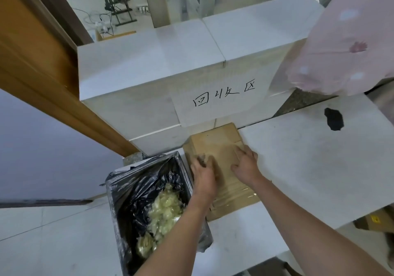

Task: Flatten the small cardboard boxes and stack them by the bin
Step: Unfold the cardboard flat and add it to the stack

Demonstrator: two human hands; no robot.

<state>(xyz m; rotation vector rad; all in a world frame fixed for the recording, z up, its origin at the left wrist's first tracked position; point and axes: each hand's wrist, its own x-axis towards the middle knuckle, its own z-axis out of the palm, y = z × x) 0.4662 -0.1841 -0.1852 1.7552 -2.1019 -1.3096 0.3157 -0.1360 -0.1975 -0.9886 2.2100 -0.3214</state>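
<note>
Cardboard, brown and flattened, lies under both hands: the stack sits on the pale floor with the bin just to its left and the big white box with handwriting on its front touching its far end. The left hand rests on the stack's left edge, fingers bent down over that side as if squaring it up; whether they actually pinch the edge I cannot tell, since the fingertips blur. The right hand lies flatter on top, fingers spread and pressing down, holding nothing. The bin, lined with a black bag and half full of crumpled yellowish wrapping, stands right against the left forearm. That closeness looks like the main risk: a nudge of the elbow or a push leftward on the cardboard could shove the bin or snag the loose bag rim. The top piece appears taped with shiny clear tape near the wrists, so it may slide on what lies beneath once the pressure comes off. The cardboard could also spring back up if its folds are not fully creased. To the right of the right hand the white sheet with a dark hole gives no edge to stop a slipping piece.
</note>
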